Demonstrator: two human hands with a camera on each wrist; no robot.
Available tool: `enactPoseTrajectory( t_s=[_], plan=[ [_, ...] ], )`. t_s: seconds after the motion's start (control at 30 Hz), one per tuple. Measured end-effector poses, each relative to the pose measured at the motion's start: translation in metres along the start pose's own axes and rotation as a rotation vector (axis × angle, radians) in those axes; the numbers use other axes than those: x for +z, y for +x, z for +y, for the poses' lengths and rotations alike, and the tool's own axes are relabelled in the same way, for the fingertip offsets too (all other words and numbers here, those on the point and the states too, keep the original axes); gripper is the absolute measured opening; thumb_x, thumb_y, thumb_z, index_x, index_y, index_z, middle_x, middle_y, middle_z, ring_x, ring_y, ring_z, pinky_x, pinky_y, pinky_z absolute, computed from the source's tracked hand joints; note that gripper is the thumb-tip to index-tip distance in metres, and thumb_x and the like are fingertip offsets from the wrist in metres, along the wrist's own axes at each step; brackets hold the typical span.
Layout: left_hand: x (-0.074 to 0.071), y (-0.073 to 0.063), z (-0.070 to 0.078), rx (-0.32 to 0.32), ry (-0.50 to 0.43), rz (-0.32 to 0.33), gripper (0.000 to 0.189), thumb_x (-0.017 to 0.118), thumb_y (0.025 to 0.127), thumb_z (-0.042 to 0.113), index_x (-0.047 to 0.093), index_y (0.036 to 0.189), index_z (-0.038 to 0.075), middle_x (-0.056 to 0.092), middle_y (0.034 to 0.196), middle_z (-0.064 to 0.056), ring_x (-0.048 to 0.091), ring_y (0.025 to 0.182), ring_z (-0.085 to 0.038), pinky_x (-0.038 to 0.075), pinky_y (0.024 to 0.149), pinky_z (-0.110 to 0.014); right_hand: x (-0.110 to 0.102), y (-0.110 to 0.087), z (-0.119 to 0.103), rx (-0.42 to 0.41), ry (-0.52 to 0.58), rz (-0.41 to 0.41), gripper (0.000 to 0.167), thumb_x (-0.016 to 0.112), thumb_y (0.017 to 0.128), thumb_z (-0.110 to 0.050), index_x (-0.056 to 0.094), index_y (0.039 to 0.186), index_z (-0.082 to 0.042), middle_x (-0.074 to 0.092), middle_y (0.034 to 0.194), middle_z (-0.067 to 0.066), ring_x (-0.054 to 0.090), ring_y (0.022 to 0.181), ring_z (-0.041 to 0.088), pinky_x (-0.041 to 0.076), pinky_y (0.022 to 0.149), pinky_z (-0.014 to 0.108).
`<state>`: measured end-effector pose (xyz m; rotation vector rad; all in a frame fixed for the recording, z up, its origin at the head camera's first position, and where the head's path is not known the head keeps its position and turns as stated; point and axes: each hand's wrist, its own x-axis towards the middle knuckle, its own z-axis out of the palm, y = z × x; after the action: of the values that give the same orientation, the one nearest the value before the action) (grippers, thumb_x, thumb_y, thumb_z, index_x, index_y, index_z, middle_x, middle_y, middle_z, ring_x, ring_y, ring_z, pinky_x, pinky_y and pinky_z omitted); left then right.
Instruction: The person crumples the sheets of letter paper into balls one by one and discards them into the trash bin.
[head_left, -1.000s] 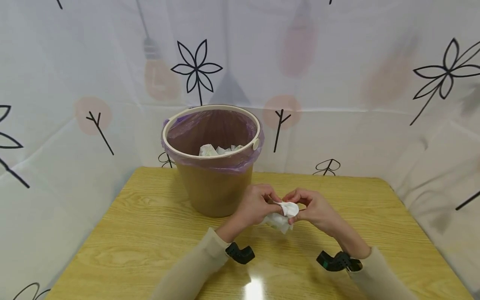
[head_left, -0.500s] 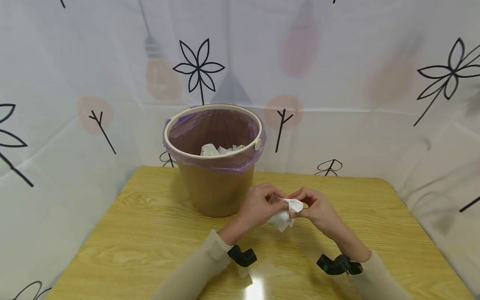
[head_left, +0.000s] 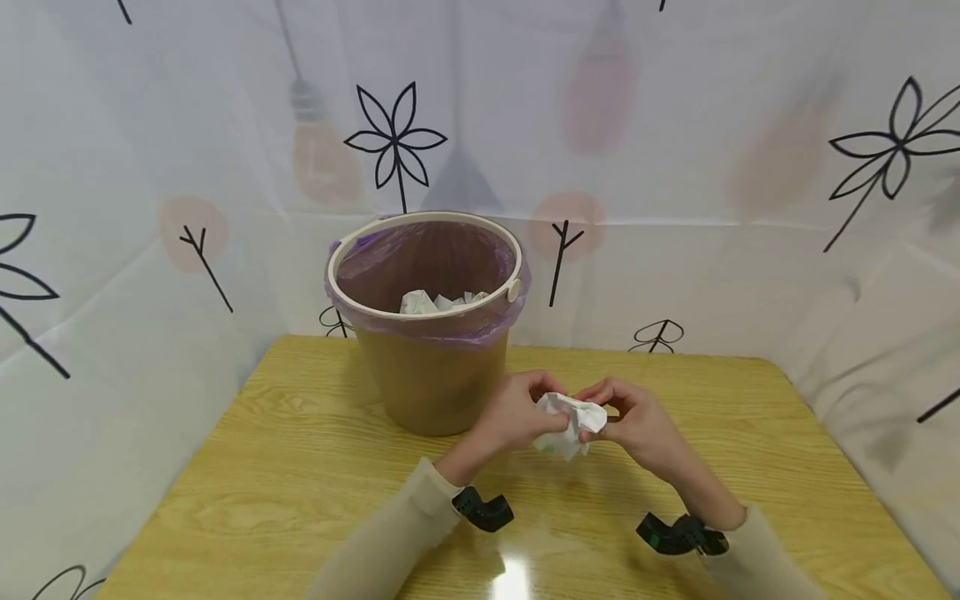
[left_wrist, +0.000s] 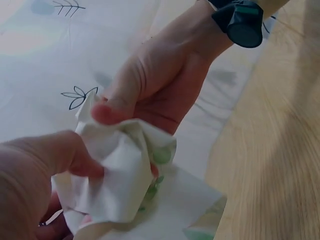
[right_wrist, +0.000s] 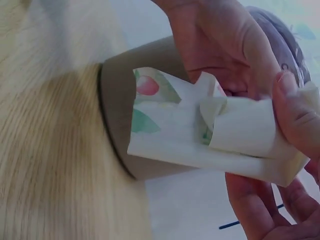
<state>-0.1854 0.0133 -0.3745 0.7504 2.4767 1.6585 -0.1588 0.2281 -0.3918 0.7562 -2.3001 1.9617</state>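
Between both hands is a crumpled white paper cup (head_left: 576,413), flattened and folded, with green leaf and red prints showing in the right wrist view. My left hand (head_left: 517,414) pinches its left side, the thumb pressed on the white surface in the left wrist view. From the other side my right hand (head_left: 633,419) grips the right end with thumb and fingers. A lower flap of the printed paper (right_wrist: 165,115) hangs out below the fingers. Both hands are just above the table, in front and to the right of the bin.
A brown bin (head_left: 435,375) with a cream rim and purple liner (head_left: 480,332) stands at the back left of the wooden table (head_left: 247,483). Crumpled white paper (head_left: 420,302) lies inside it. A patterned white cloth (head_left: 675,167) hangs behind the table.
The left fingers have shifted on the paper, and more of its crumpled white side shows between the hands. The right hand keeps its grip; the bin stays in place.
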Motion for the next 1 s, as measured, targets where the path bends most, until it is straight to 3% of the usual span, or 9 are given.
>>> enactPoseTrajectory(
  t_s=[0.2,0.4,0.53,0.63,0.8,0.9,1.0],
  plan=[
    [0.005,-0.001,-0.002,0.029,0.029,0.128,0.013,0.082,0.075,0.012,0.072,0.084,0.014,0.060,0.068,0.008,0.046,0.056,-0.007,0.035,0.047,-0.021,0.010,0.001,-0.002,-0.016,-0.067,0.070,0.023,0.080,0.077,0.006,0.062,0.089,-0.001,0.066,0.110,0.014,0.067,0.097,0.018,0.060,0.070,0.036],
    [0.009,-0.001,-0.003,0.105,0.092,0.221,0.012,0.083,0.079,0.015,0.072,0.076,0.011,0.060,0.063,0.010,0.049,0.054,-0.003,0.039,0.045,-0.019,0.017,0.003,-0.006,-0.018,-0.143,0.148,0.023,0.082,0.077,0.003,0.061,0.086,-0.003,0.067,0.107,0.018,0.067,0.095,0.015,0.059,0.069,0.033],
    [0.013,0.000,-0.003,0.182,0.186,0.258,0.011,0.082,0.081,0.014,0.074,0.074,0.010,0.064,0.064,0.009,0.051,0.053,0.000,0.042,0.046,-0.016,0.019,0.003,-0.007,0.013,-0.183,0.199,0.023,0.082,0.079,0.000,0.060,0.083,-0.004,0.069,0.105,0.015,0.067,0.094,0.014,0.059,0.072,0.030],
    [0.011,0.000,0.000,0.222,0.208,0.205,0.007,0.080,0.084,0.014,0.077,0.083,0.008,0.070,0.073,0.005,0.057,0.059,0.003,0.046,0.053,-0.013,0.019,0.003,-0.007,0.053,-0.192,0.239,0.022,0.081,0.081,-0.004,0.060,0.082,-0.003,0.069,0.103,0.011,0.065,0.095,0.014,0.057,0.076,0.028],
    [0.002,-0.002,0.003,0.294,0.213,0.016,0.023,0.078,0.084,0.011,0.076,0.105,0.003,0.073,0.096,-0.002,0.064,0.080,0.000,0.051,0.068,-0.012,0.019,0.004,-0.006,0.107,-0.145,0.317,0.024,0.080,0.083,-0.005,0.057,0.082,0.002,0.066,0.102,0.006,0.063,0.095,0.015,0.055,0.076,0.025],
    [0.001,-0.004,0.003,0.344,0.319,-0.041,0.033,0.081,0.081,0.018,0.074,0.111,0.006,0.069,0.096,-0.001,0.059,0.080,-0.002,0.048,0.067,-0.009,0.022,0.005,-0.005,0.119,-0.095,0.361,0.026,0.079,0.085,-0.004,0.055,0.082,0.005,0.065,0.099,0.004,0.064,0.092,0.016,0.056,0.073,0.025],
    [0.005,-0.006,0.000,0.385,0.446,-0.030,0.044,0.087,0.076,0.032,0.073,0.112,0.010,0.066,0.095,0.003,0.054,0.077,-0.004,0.043,0.064,-0.010,0.028,0.006,-0.003,0.131,-0.057,0.423,0.026,0.078,0.085,-0.003,0.055,0.083,0.008,0.066,0.095,0.002,0.064,0.087,0.015,0.056,0.069,0.024]
  ],
)
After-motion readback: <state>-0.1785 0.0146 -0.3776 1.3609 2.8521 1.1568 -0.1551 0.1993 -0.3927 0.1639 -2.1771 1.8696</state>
